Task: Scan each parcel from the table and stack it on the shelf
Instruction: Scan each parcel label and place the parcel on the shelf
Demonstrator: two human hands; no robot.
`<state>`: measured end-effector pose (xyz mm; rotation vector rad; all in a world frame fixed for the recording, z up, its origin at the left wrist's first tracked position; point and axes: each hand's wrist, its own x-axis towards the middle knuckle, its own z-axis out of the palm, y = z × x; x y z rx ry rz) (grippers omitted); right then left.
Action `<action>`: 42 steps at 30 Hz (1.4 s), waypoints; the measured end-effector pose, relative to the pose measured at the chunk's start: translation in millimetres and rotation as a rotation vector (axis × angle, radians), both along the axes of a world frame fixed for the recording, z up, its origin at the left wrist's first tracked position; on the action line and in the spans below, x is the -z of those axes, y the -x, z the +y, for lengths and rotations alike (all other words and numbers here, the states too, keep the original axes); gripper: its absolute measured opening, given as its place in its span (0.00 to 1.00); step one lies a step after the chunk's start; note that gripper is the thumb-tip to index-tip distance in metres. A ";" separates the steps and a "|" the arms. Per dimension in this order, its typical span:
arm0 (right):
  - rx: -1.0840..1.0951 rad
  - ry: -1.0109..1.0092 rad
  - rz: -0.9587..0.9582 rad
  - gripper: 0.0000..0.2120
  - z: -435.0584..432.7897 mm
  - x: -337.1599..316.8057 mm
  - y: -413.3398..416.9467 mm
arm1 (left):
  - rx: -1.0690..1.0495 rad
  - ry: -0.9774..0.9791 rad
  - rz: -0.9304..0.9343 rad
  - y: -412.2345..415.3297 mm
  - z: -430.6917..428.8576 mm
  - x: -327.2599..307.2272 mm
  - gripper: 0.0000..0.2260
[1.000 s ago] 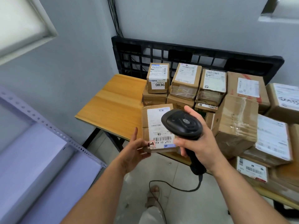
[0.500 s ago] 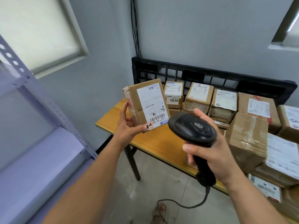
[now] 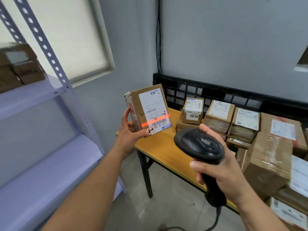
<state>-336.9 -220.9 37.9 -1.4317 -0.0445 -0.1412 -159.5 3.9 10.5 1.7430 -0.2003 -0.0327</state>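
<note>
My left hand (image 3: 129,132) grips a small brown cardboard parcel (image 3: 146,110) by its lower left corner and holds it upright in the air, its white label facing me. A red scan line crosses the label just above the barcode. My right hand (image 3: 221,170) grips the handle of a black barcode scanner (image 3: 199,145), whose head points at the parcel from the lower right. Several more labelled parcels (image 3: 218,115) are piled on the wooden table (image 3: 160,147). The grey metal shelf (image 3: 50,157) stands at the left.
An upper shelf board holds stacked brown parcels (image 3: 18,65) at the far left. A black plastic pallet (image 3: 216,95) leans against the wall behind the table. The scanner's cable (image 3: 215,220) hangs to the tiled floor. A window with a blind is on the left wall.
My left hand lifted the parcel off the table and raised it to the left. The scanner's red line now lies across the label. My view has swung left toward the shelf.
</note>
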 end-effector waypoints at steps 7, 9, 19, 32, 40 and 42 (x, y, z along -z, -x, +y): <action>-0.047 0.032 -0.014 0.46 18.2 -7.4 -4.7 | -0.051 -0.023 -0.029 4.3 30.1 -11.7 0.46; -0.060 0.045 -0.016 0.48 25.0 -10.5 -5.6 | -0.060 -0.017 -0.036 4.3 39.4 -13.5 0.45; -0.076 0.077 -0.071 0.48 92.0 -30.2 -21.6 | -0.092 -0.001 -0.084 8.1 112.6 -41.5 0.44; -0.234 0.052 -0.207 0.45 284.3 -64.4 -62.4 | -0.287 -0.022 -0.223 50.2 329.0 -106.2 0.40; -0.344 0.089 -0.240 0.44 413.9 -73.6 -77.0 | -0.503 -0.048 -0.315 82.9 468.1 -138.9 0.41; -0.380 0.106 -0.250 0.45 441.7 -73.3 -80.8 | -0.541 -0.048 -0.309 86.0 500.5 -145.7 0.40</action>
